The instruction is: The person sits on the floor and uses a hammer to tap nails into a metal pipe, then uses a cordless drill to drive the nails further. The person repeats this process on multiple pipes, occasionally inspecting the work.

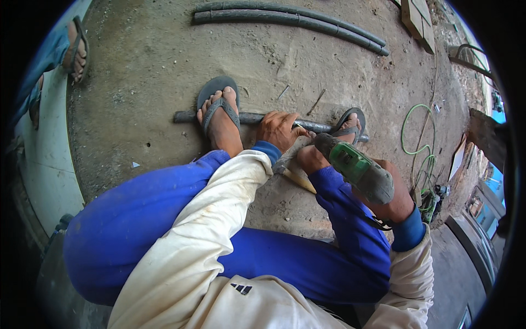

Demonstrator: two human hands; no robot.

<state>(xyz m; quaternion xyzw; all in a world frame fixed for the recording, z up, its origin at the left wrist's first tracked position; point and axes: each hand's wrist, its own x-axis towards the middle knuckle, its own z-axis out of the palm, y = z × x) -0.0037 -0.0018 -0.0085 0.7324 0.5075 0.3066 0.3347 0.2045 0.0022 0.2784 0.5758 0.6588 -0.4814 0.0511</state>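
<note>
A dark grey pipe (252,118) lies across the ground, under both my sandalled feet. My left hand (278,130) is closed over the pipe between the feet, thumb and fingertips toward the right. A small pale piece shows at those fingertips; its kind is too small to make out. My right hand (390,174) holds a green and black power drill (353,163), its front end pointing down-left at the pipe near my left fingertips. The drill's body hides most of the right fingers and the bit. Below the pipe lies a pale wooden handle (298,180), its other end partly covered.
Two long dark pipes (290,19) lie farther off. Two thin metal pieces, one a dark rod (316,102), rest on the dirt. A green cable (405,129) coils at right, below wooden boards (418,24). Another person's sandalled foot (78,52) stands at far left.
</note>
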